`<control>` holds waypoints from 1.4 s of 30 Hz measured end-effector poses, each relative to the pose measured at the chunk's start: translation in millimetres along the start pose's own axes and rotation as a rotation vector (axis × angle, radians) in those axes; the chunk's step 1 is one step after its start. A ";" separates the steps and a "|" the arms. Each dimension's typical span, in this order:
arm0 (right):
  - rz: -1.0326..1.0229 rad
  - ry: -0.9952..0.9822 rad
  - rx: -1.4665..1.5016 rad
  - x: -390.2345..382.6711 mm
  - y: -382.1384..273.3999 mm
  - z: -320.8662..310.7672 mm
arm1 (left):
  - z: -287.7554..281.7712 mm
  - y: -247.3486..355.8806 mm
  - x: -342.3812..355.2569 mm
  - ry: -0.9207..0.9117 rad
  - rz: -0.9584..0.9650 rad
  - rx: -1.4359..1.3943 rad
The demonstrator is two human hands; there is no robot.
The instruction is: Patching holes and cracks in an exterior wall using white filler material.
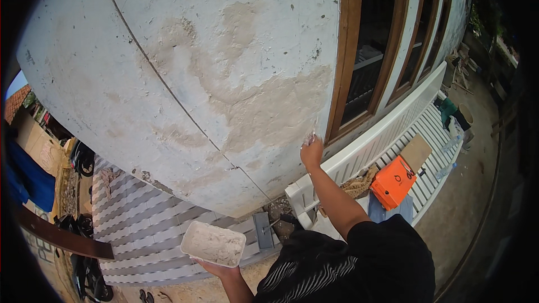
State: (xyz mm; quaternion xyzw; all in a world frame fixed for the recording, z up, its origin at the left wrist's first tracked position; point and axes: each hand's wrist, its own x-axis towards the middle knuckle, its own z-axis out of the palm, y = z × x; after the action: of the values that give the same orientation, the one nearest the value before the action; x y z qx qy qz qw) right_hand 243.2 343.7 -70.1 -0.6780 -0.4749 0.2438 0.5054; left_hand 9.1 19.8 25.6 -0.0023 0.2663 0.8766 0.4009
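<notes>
L hand (222,271) w/ tub (208,258) of pale paste (212,242), R hand (312,150) at patchy wall (264,112).
L to R: striped floor (129,219); L hand cupped under tub, holding it low, below wall; R hand, fingers bunched, nr brown window frame (346,50), can't tell if gripping; white bench (387,126) w/ orange box (394,182).

Right hand (312,151) reaches forward, fingers (309,142) apparently curled, arm (336,199) extended; left hand (219,270) low, partly hidden.
</notes>
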 end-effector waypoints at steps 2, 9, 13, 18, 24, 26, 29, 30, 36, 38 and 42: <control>-0.012 0.021 -0.055 11.8 -23.1 12.6 | -5.1 2.5 -2.7 -0.008 -0.022 0.008; -0.554 -0.401 -0.024 -114.4 -84.7 57.5 | -8.0 6.9 0.1 -0.073 -0.066 -0.071; -0.507 -0.570 0.084 -142.6 -81.6 35.6 | 0.4 20.9 -2.9 -0.083 -0.070 -0.078; 0.106 -0.714 0.693 -148.3 -75.9 -1.2 | -9.8 33.9 -6.6 -0.102 -0.050 -0.043; 0.537 -0.810 1.150 -178.1 -111.1 -61.3 | -15.7 40.1 -10.3 -0.134 -0.073 -0.028; 0.636 -0.823 1.237 -189.7 -121.9 -79.6 | -13.0 39.9 -10.9 -0.181 -0.113 -0.072; 0.548 -0.944 1.199 -199.6 -132.7 -94.0 | -1.3 39.2 -14.1 -0.213 -0.104 -0.020; 0.555 -0.960 1.193 -203.6 -138.0 -101.0 | 0.1 37.3 -15.2 -0.203 -0.091 -0.022; 0.303 -0.986 1.020 -220.8 -164.7 -110.7 | 9.5 30.4 -17.7 -0.302 -0.100 -0.046; 0.162 -0.984 0.882 -225.3 -162.3 -110.5 | 11.7 28.7 -21.1 -0.365 -0.081 0.033; -0.057 -0.948 0.632 -230.3 -170.2 -115.6 | 18.0 24.5 -26.3 -0.361 -0.042 0.070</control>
State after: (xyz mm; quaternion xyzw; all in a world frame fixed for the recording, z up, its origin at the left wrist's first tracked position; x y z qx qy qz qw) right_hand 170.2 92.7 94.4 -0.2972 -0.5719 0.6379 0.4215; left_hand 13.5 -3.4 58.1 0.1636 0.2201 0.8443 0.4603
